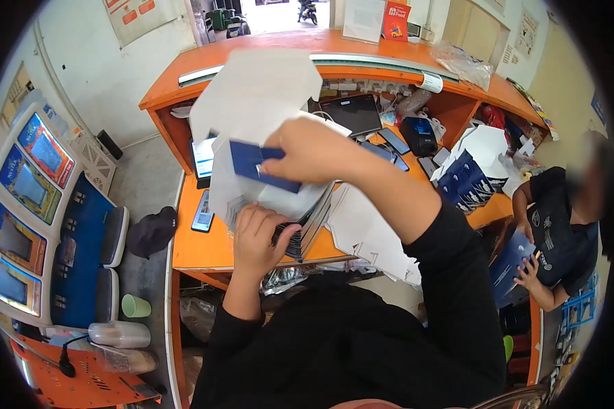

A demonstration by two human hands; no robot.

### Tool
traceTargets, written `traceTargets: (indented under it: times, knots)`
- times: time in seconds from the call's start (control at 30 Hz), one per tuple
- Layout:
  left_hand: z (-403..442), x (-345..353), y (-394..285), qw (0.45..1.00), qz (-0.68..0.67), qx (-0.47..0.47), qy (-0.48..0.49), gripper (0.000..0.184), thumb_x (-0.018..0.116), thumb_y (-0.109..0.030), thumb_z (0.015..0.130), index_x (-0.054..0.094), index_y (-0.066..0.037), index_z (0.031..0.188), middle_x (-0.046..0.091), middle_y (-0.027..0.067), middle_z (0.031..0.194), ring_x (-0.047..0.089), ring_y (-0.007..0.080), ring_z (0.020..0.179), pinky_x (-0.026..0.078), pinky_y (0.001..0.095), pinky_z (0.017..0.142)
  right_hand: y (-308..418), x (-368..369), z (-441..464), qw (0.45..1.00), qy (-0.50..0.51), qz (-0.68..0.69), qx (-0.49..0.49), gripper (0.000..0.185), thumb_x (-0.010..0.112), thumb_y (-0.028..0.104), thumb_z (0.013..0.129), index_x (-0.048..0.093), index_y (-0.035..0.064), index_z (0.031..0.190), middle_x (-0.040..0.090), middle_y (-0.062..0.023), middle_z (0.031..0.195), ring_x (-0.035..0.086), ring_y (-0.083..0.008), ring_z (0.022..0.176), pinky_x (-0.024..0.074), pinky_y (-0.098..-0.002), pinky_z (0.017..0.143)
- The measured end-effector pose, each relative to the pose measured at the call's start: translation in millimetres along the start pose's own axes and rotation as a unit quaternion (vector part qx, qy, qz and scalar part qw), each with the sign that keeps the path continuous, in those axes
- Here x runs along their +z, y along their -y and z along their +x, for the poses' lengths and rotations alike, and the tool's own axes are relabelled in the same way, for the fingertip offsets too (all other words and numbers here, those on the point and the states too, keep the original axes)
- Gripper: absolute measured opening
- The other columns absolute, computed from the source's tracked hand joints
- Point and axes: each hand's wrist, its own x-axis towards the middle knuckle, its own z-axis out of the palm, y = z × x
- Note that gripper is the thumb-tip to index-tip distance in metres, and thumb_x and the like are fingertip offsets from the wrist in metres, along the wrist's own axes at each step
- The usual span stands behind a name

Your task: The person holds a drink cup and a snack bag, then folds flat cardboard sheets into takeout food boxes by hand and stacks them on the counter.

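My right hand (310, 151) pinches a flat cardboard box blank (256, 85), white with a dark blue panel, its thumb on the blue. The sheet is tilted up above a stack of similar blanks (314, 221) on the orange desk. At the near edge of this stack, my left hand (256, 235) is closed on the sheets, fingers curled over the top and thumb by their dark edges. More loose white blanks (372, 228) lie fanned out to the right of the stack.
Phones (203, 211), a tablet (351, 114) and folded blue-and-white boxes (467, 180) are on the desk (187, 255), below a raised orange counter (184, 65). At right a co-worker's hands (525, 273) hold a blue box sheet (503, 262). A drink dispenser (82, 238) stands left.
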Motion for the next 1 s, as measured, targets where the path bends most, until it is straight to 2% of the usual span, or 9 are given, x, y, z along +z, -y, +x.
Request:
traceTargets:
  times: [0.1, 0.2, 0.53, 0.63, 0.73, 0.83, 0.9, 0.97, 1.0]
  knots:
    - [1, 0, 0, 1.0, 0.003, 0.002, -0.03, 0.025, 0.083, -0.019, 0.07, 0.065, -0.008, 0.083, 0.061, 0.0058, 0.082, 0.057, 0.0284, 0.084, 0.044, 0.044, 0.085, 2, 24, -7, 0.997, 0.037, -0.063, -0.006, 0.029, 0.066, 0.031, 0.082, 0.073, 0.0039, 0.09, 0.069, -0.0192, 0.081, 0.068, -0.037, 0.081, 0.053, -0.0435, 0.078]
    - [-1, 5, -4, 0.999, -0.003, -0.002, -0.037, 0.024, 0.082, -0.018, 0.069, 0.066, -0.008, 0.082, 0.062, 0.0049, 0.08, 0.057, 0.0261, 0.083, 0.043, 0.0429, 0.087, 3, 34, -10, 0.988, 0.116, -0.094, 0.047, 0.026, 0.065, 0.029, 0.082, 0.073, 0.0051, 0.086, 0.069, -0.0182, 0.077, 0.069, -0.0353, 0.078, 0.0548, -0.043, 0.073]
    - [2, 16, 3, 0.999, -0.029, 0.018, -0.019, 0.022, 0.075, -0.001, 0.069, 0.066, -0.004, 0.088, 0.062, 0.0083, 0.088, 0.056, 0.0304, 0.091, 0.041, 0.0423, 0.088, 5, 76, -28, 0.997, -0.028, -0.067, 0.038, 0.038, 0.058, 0.038, 0.09, 0.072, 0.0064, 0.074, 0.066, -0.015, 0.064, 0.068, -0.033, 0.067, 0.0536, -0.0431, 0.062]
    - [-5, 26, 9, 0.998, -0.048, 0.01, -0.038, 0.021, 0.075, -0.003, 0.066, 0.066, -0.005, 0.085, 0.063, 0.0086, 0.088, 0.056, 0.0302, 0.092, 0.041, 0.0422, 0.086, 10, 69, -36, 0.995, 0.067, -0.047, 0.065, 0.039, 0.055, 0.042, 0.092, 0.071, 0.0064, 0.089, 0.069, -0.0162, 0.083, 0.069, -0.0323, 0.07, 0.0536, -0.0432, 0.065]
    - [-14, 24, 14, 0.999, -0.025, 0.015, -0.024, 0.022, 0.078, -0.005, 0.064, 0.067, -0.007, 0.084, 0.062, 0.0082, 0.091, 0.055, 0.0297, 0.094, 0.041, 0.044, 0.085, 0, 84, -53, 0.992, -0.116, 0.031, -0.027, 0.039, 0.056, 0.041, 0.092, 0.065, 0.0066, 0.11, 0.066, -0.0176, 0.111, 0.068, -0.0313, 0.085, 0.0533, -0.0405, 0.073]
    - [-7, 20, 1, 0.997, 0.006, 0.047, -0.057, 0.023, 0.079, -0.005, 0.067, 0.067, -0.01, 0.085, 0.06, 0.0075, 0.097, 0.056, 0.0295, 0.092, 0.041, 0.047, 0.087, -27, 75, -77, 0.917, -0.377, 0.015, -0.131, 0.04, 0.06, 0.03, 0.091, 0.057, 0.0076, 0.124, 0.058, -0.0146, 0.128, 0.064, -0.0299, 0.098, 0.0515, -0.0359, 0.079]
    - [-13, 23, -7, 0.994, -0.014, 0.068, -0.084, 0.026, 0.08, -0.006, 0.068, 0.066, -0.012, 0.089, 0.059, 0.0073, 0.099, 0.057, 0.0288, 0.09, 0.044, 0.0456, 0.084, -67, 89, -108, 0.898, -0.415, 0.13, -0.066, 0.04, 0.066, 0.015, 0.086, 0.059, 0.0087, 0.125, 0.061, -0.011, 0.125, 0.062, -0.0306, 0.102, 0.0482, -0.0388, 0.087]
    - [-27, 21, -14, 0.989, -0.064, 0.095, -0.095, 0.033, 0.081, -0.008, 0.069, 0.065, -0.013, 0.097, 0.059, 0.0075, 0.1, 0.058, 0.0274, 0.088, 0.048, 0.0408, 0.077, -120, 123, -153, 0.936, -0.307, 0.129, 0.112, 0.046, 0.069, 0.019, 0.085, 0.057, 0.0087, 0.128, 0.06, -0.0122, 0.127, 0.062, -0.0325, 0.105, 0.047, -0.0425, 0.091]
    - [-33, 22, -18, 0.985, -0.087, 0.109, -0.103, 0.036, 0.082, -0.008, 0.07, 0.064, -0.014, 0.101, 0.059, 0.0077, 0.1, 0.059, 0.0266, 0.087, 0.051, 0.0383, 0.073, -146, 144, -182, 0.963, -0.165, 0.064, 0.205, 0.053, 0.072, 0.023, 0.082, 0.055, 0.0098, 0.131, 0.058, -0.0128, 0.131, 0.061, -0.0333, 0.109, 0.0472, -0.0425, 0.092]
